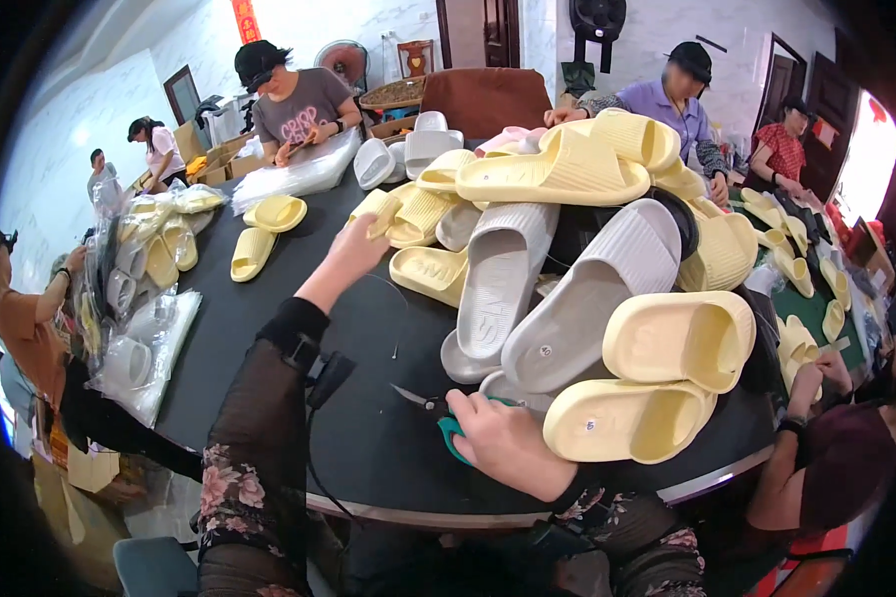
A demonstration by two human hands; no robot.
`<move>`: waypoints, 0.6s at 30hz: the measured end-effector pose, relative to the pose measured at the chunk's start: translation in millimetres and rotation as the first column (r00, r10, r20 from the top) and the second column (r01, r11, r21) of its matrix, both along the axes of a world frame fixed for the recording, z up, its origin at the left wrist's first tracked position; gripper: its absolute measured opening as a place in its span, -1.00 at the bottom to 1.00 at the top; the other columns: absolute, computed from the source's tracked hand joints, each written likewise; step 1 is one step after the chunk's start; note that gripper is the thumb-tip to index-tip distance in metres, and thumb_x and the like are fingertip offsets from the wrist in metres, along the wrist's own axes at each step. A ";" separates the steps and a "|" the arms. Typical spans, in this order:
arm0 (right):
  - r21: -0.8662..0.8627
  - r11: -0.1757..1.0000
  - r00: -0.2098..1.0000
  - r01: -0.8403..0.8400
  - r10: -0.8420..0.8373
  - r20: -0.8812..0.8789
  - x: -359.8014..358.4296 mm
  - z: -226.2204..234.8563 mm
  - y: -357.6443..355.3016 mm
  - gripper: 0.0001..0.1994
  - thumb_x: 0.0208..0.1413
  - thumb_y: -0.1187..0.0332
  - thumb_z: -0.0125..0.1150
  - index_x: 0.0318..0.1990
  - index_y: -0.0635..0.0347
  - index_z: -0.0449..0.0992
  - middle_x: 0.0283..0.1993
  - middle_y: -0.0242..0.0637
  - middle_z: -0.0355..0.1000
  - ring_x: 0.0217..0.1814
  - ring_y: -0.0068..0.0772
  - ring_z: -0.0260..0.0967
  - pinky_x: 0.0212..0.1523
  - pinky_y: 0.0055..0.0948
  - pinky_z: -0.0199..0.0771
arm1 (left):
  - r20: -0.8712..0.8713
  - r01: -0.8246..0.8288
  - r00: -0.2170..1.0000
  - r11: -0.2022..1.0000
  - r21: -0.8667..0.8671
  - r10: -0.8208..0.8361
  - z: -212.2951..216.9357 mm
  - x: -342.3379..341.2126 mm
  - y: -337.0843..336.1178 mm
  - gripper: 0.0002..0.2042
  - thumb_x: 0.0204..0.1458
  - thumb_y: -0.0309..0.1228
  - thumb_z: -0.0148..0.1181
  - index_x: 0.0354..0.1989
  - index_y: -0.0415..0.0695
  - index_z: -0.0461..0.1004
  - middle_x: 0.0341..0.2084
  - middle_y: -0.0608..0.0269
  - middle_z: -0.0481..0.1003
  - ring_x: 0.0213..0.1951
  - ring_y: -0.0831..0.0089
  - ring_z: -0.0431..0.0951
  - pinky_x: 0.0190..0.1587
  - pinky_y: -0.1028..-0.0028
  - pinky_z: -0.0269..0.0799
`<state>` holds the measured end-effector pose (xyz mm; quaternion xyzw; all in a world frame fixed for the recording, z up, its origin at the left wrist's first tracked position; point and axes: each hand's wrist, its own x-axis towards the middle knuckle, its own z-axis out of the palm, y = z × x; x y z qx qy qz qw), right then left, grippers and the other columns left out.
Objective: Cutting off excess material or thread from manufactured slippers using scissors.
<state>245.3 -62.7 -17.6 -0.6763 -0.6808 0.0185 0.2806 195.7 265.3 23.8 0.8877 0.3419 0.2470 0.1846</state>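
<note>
Reaching out, left hand [353,249] has fingers curled on a pale yellow foam slide sandal [393,211] in the pile; right hand [498,433] is closed around green-handled scissors [436,410] lying on the black round table [269,298].

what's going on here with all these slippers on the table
A person at a round black table is working through a big heap of yellow and grey foam slide slippers. Their left hand reaches out to a pale yellow slipper at the heap's edge. Their right hand rests on the table gripping green-handled scissors, blades slightly apart. Other people around the table handle slippers too, and bagged pairs in clear plastic lie at the left.
</note>
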 end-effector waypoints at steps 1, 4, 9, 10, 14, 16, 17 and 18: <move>0.002 1.000 1.000 -0.004 0.004 0.024 -0.5 -0.8 1.8 -0.70 -0.05 0.36 0.22 -0.19 0.21 0.28 -0.43 -0.18 0.36 -0.42 -0.11 0.43 -0.48 -0.26 0.47 | -0.036 -0.026 0.999 1.000 -0.014 0.026 -13.3 -19.1 20.7 -0.50 -0.15 -0.28 0.17 -0.02 -0.33 0.36 -0.17 -0.18 0.46 -0.06 0.01 0.46 -0.02 0.24 0.36; 0.007 1.000 1.000 -0.001 0.001 0.012 0.1 -1.1 1.6 -0.70 -0.05 0.36 0.22 -0.19 0.20 0.27 -0.43 -0.18 0.36 -0.41 -0.11 0.43 -0.48 -0.25 0.47 | -0.106 -0.064 0.993 0.996 -0.058 0.058 -26.9 -53.5 36.7 -0.55 -0.16 -0.29 0.17 -0.10 -0.33 0.43 -0.18 -0.17 0.47 -0.07 0.02 0.47 -0.02 0.26 0.37; -0.005 1.000 1.000 -0.013 0.013 0.017 -3.1 -1.6 3.7 -0.69 -0.07 0.36 0.23 -0.20 0.19 0.27 -0.43 -0.17 0.36 -0.41 -0.10 0.43 -0.48 -0.24 0.46 | -0.196 -0.144 0.973 0.986 -0.086 0.125 -41.9 -79.6 54.7 -0.58 -0.17 -0.30 0.16 -0.13 -0.33 0.46 -0.18 -0.16 0.48 -0.06 0.05 0.47 0.00 0.30 0.37; -0.005 1.000 1.000 -0.011 0.011 0.016 -3.0 -2.4 4.5 -0.69 -0.07 0.36 0.23 -0.19 0.19 0.27 -0.43 -0.17 0.36 -0.42 -0.10 0.43 -0.48 -0.23 0.45 | -0.216 -0.139 0.970 0.985 -0.102 0.115 -43.8 -76.3 54.5 -0.57 -0.16 -0.30 0.16 -0.11 -0.31 0.45 -0.15 -0.13 0.47 -0.04 0.06 0.45 0.01 0.28 0.36; -0.025 1.000 1.000 0.006 -0.005 0.031 -3.4 1.0 3.0 -0.66 -0.08 0.35 0.24 -0.16 0.19 0.28 -0.42 -0.16 0.36 -0.42 -0.10 0.43 -0.48 -0.23 0.45 | -0.256 -0.129 0.960 0.990 -0.051 0.112 -54.3 -52.0 55.4 -0.56 -0.13 -0.26 0.17 -0.05 -0.21 0.43 -0.07 -0.03 0.44 0.03 0.08 0.41 0.04 0.22 0.32; -0.004 1.000 1.000 -0.002 0.002 0.008 -5.4 0.8 4.8 -0.64 -0.08 0.35 0.24 -0.12 0.19 0.28 -0.43 -0.17 0.36 -0.42 -0.12 0.43 -0.48 -0.24 0.45 | -0.276 -0.130 0.955 0.990 -0.054 0.111 -54.4 -48.9 56.8 -0.55 -0.12 -0.23 0.18 -0.03 -0.16 0.41 -0.04 0.03 0.42 0.04 0.09 0.39 0.04 0.18 0.30; -0.009 1.000 1.000 -0.010 0.010 0.006 -5.5 -0.3 6.2 -0.64 -0.08 0.35 0.24 -0.12 0.19 0.28 -0.43 -0.17 0.36 -0.42 -0.12 0.43 -0.48 -0.24 0.45 | -0.318 -0.120 0.942 0.992 -0.026 0.105 -54.7 -47.9 57.3 -0.57 -0.12 -0.24 0.17 -0.05 -0.17 0.42 -0.05 0.04 0.43 0.04 0.10 0.40 0.03 0.17 0.30; -0.001 1.000 1.000 -0.011 0.011 0.006 -4.7 -1.1 6.4 -0.63 -0.08 0.35 0.24 -0.11 0.18 0.28 -0.42 -0.18 0.36 -0.42 -0.12 0.44 -0.48 -0.24 0.45 | -0.356 -0.094 0.931 0.996 -0.002 0.087 -55.9 -41.8 55.9 -0.59 -0.11 -0.24 0.16 -0.08 -0.17 0.43 -0.07 0.04 0.44 0.03 0.11 0.40 0.03 0.16 0.30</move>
